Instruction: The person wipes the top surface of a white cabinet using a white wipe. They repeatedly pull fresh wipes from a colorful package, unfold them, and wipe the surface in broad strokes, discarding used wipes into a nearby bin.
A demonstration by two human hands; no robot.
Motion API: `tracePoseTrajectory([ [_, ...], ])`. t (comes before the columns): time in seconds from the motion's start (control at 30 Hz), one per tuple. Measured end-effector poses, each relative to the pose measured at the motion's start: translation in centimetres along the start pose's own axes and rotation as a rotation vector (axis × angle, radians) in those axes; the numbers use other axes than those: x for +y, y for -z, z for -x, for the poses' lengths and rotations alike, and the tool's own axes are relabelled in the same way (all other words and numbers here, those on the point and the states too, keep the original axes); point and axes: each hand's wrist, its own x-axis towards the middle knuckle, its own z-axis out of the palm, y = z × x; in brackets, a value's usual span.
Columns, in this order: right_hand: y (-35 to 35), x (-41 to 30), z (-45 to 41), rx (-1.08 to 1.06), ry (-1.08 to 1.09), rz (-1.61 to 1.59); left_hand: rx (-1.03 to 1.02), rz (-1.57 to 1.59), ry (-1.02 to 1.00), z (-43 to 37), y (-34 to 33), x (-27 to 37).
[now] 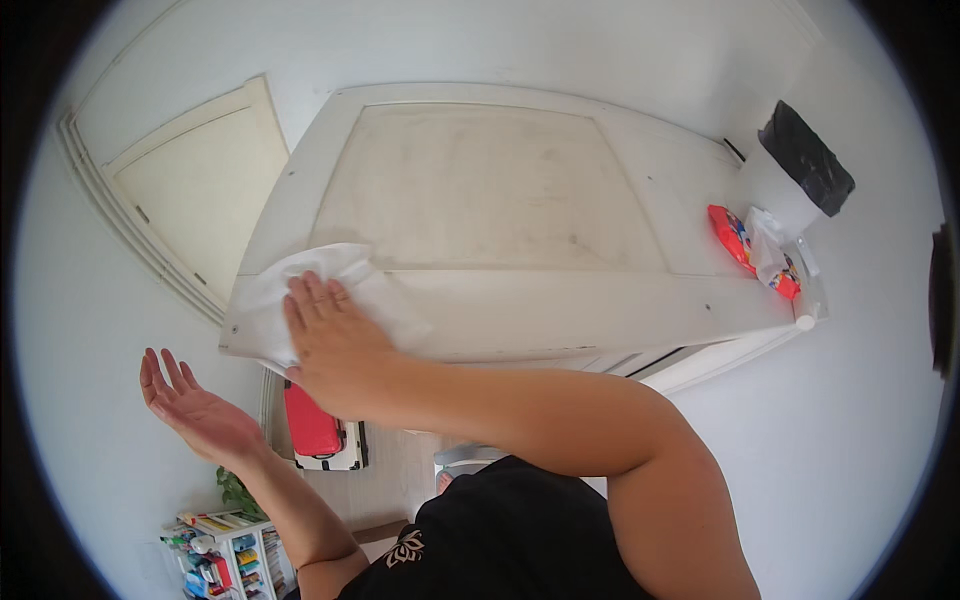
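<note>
My right hand (pixel 334 349) lies flat with its fingers stretched out, pressing a white wipe (pixel 337 259) onto the left front corner of a white wooden cabinet top (pixel 510 307). Part of the wipe spreads out under and around the fingers. A recessed panel (pixel 480 184) in that top is yellowed and carries grey smudges. To the left of the cabinet, my left hand (pixel 206 420) is raised in the air, palm upward, fingers apart and with nothing in it.
At the cabinet's right end stand a white bin (pixel 772 187) with a black liner (pixel 806 157) and a red wipes packet (pixel 729 236). Below on the floor are a red suitcase (pixel 311 424), a grey step stool (pixel 469 454) and a filled white shelf (pixel 255 559). Walls border the cabinet.
</note>
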Motion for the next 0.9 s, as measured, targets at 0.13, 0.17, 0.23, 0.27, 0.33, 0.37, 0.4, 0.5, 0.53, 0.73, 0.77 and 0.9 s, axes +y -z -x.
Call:
tracePoseTrajectory([
  [0.13,2.3,3.9,5.8,-0.001,-0.105,0.018,-0.082,-0.083,-0.009,1.6,-0.9,0.2],
  [0.17,2.9,4.9,7.4,0.0,-0.129,0.01,-0.102,-0.088,-0.022,2.1,-0.9,0.1],
  [0.23,4.6,6.6,10.5,-0.002,-0.187,0.068,-0.149,-0.098,-0.046,3.1,-1.7,0.1],
  [0.27,5.3,7.5,12.0,-0.008,-0.211,0.091,-0.172,-0.113,-0.059,3.6,-2.0,0.1],
  [0.33,6.6,9.5,15.5,-0.035,-0.284,0.129,-0.214,-0.136,-0.074,4.9,-2.9,0.1],
  [0.37,7.3,10.5,17.1,-0.049,-0.315,0.148,-0.23,-0.15,-0.08,5.4,-3.3,0.1],
  [0.4,8.0,11.3,18.6,-0.065,-0.358,0.173,-0.246,-0.165,-0.087,5.9,-3.7,0.1],
  [0.5,9.8,13.8,22.8,-0.08,-0.45,0.234,-0.302,-0.217,-0.175,7.1,-4.2,0.1],
  [0.53,10.4,14.5,24.2,-0.079,-0.48,0.254,-0.307,-0.227,-0.179,7.5,-4.6,0.1],
  [0.73,12.1,17.2,29.2,-0.08,-0.661,0.333,-0.343,-0.324,-0.273,8.0,-5.9,-0.1],
  [0.77,12.3,17.5,29.4,-0.088,-0.695,0.341,-0.342,-0.365,-0.297,7.6,-6.3,-0.1],
  [0.9,13.5,19.2,28.8,-0.092,-0.763,0.289,-0.36,-0.484,-0.393,4.4,-6.4,-1.6],
])
